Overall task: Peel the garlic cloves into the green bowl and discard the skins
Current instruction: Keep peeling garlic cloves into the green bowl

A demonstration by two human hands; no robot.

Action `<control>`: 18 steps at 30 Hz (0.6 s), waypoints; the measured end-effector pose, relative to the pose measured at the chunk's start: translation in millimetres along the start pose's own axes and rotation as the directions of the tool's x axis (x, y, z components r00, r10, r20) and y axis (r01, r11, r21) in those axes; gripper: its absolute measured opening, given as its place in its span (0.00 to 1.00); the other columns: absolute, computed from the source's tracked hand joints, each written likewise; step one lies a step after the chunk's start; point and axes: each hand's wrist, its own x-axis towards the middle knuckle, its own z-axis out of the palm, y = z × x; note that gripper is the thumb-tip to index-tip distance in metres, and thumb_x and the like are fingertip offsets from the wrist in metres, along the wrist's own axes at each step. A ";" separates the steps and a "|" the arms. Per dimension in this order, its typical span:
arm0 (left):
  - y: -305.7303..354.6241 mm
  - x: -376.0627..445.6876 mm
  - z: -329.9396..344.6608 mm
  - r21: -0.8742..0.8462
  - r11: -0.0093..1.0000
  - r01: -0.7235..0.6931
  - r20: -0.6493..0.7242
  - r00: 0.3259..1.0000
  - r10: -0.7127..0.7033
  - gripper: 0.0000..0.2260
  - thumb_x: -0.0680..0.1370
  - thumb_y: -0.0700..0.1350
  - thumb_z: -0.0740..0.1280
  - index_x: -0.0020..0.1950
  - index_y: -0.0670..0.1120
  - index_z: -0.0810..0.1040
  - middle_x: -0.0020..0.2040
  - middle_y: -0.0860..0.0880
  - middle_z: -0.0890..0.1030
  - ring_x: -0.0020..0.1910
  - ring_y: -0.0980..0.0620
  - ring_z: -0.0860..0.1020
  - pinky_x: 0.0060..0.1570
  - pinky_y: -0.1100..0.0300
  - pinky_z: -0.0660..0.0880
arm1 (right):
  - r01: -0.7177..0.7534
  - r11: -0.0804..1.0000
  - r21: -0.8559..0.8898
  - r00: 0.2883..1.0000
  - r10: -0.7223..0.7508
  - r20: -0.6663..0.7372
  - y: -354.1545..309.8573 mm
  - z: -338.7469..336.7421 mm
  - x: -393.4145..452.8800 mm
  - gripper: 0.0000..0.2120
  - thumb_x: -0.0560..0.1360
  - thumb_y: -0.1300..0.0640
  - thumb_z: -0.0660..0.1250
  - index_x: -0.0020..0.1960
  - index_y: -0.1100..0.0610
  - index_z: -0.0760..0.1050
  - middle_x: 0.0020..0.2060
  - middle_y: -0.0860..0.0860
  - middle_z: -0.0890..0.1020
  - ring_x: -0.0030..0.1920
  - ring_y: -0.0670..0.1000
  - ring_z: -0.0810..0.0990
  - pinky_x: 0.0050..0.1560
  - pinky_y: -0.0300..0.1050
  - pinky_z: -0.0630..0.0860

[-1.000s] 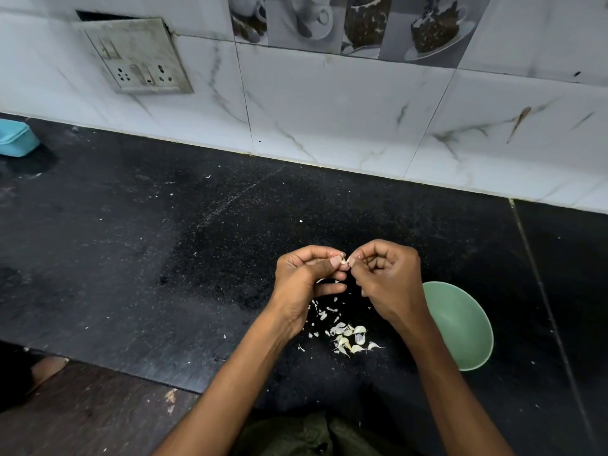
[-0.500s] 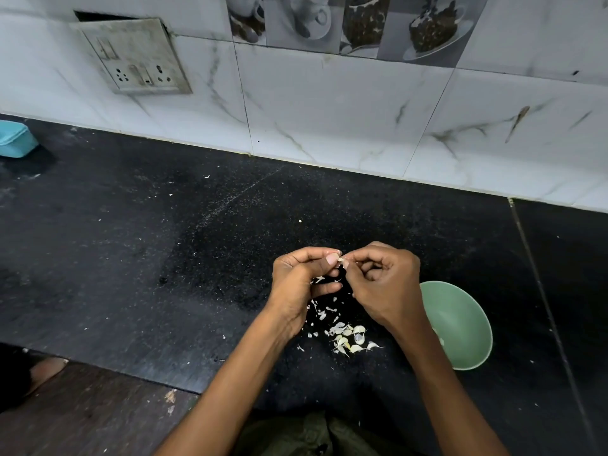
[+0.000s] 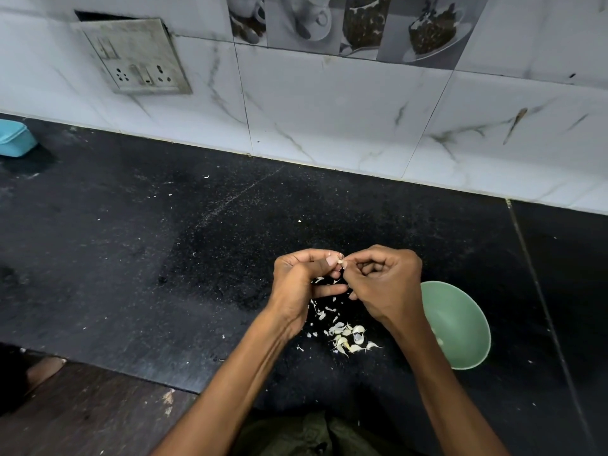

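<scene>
My left hand (image 3: 301, 284) and my right hand (image 3: 385, 284) meet above the black counter, fingertips pinched together on one small garlic clove (image 3: 342, 262). The clove is mostly hidden by the fingers. A pile of pale garlic skins (image 3: 348, 337) lies on the counter just below and between my wrists. The green bowl (image 3: 460, 324) stands to the right of my right hand, partly covered by that wrist. A small pale piece (image 3: 440, 340), likely a peeled clove, shows inside it.
The black stone counter (image 3: 164, 258) runs back to a white marble-tile wall (image 3: 329, 120) with a socket plate (image 3: 135, 57). A blue box (image 3: 14, 139) sits at the far left edge. The counter's front edge drops to a brown floor (image 3: 82, 416) at lower left.
Both hands stay together on the clove and have shifted slightly left. The fingers have worked a little at the clove. Bowl and skins have not moved.
</scene>
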 end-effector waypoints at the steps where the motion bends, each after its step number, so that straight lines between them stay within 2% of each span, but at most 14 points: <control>1: 0.2 -0.5 0.6 -0.004 1.000 -0.006 0.010 1.000 0.006 0.08 0.76 0.33 0.69 0.41 0.39 0.85 0.43 0.37 0.81 0.43 0.45 0.79 0.35 0.57 0.81 | -0.044 0.998 0.044 0.999 0.044 0.004 -1.8 0.0 0.2 0.07 0.71 0.70 0.75 0.38 0.60 0.85 0.30 0.49 0.85 0.24 0.48 0.82 0.24 0.43 0.78; 4: 1.3 -1.6 2.2 -0.015 0.999 -0.030 0.031 0.999 0.031 0.09 0.77 0.33 0.68 0.41 0.40 0.86 0.41 0.39 0.81 0.40 0.48 0.80 0.33 0.58 0.81 | -0.159 0.970 0.182 0.987 0.159 0.018 -5.8 0.2 1.1 0.09 0.72 0.73 0.73 0.38 0.61 0.83 0.28 0.52 0.85 0.24 0.48 0.80 0.24 0.41 0.78; 10: 3.3 -2.2 5.1 -0.044 0.999 -0.023 0.055 0.998 0.025 0.06 0.78 0.33 0.67 0.44 0.38 0.84 0.39 0.43 0.81 0.38 0.51 0.79 0.34 0.58 0.81 | -0.209 0.942 0.262 0.978 0.205 0.041 -8.1 -1.6 4.3 0.07 0.73 0.74 0.71 0.39 0.65 0.82 0.26 0.52 0.83 0.22 0.47 0.78 0.23 0.40 0.76; 15: 2.9 -0.7 7.5 -0.033 0.999 -0.014 -0.014 1.000 0.013 0.04 0.77 0.35 0.70 0.46 0.41 0.84 0.40 0.44 0.83 0.39 0.51 0.80 0.33 0.60 0.80 | -0.151 0.958 0.244 0.988 0.140 0.059 -1.2 -1.2 1.3 0.06 0.73 0.72 0.73 0.40 0.64 0.82 0.28 0.53 0.83 0.23 0.50 0.78 0.23 0.42 0.75; 18: 2.9 -0.5 7.2 -0.008 0.999 -0.051 -0.033 0.998 0.050 0.04 0.76 0.35 0.71 0.44 0.41 0.84 0.39 0.44 0.83 0.38 0.50 0.81 0.34 0.59 0.80 | -0.086 0.972 0.220 0.996 0.079 0.042 0.5 1.0 -0.9 0.03 0.70 0.66 0.76 0.39 0.62 0.83 0.30 0.56 0.83 0.23 0.49 0.78 0.23 0.41 0.75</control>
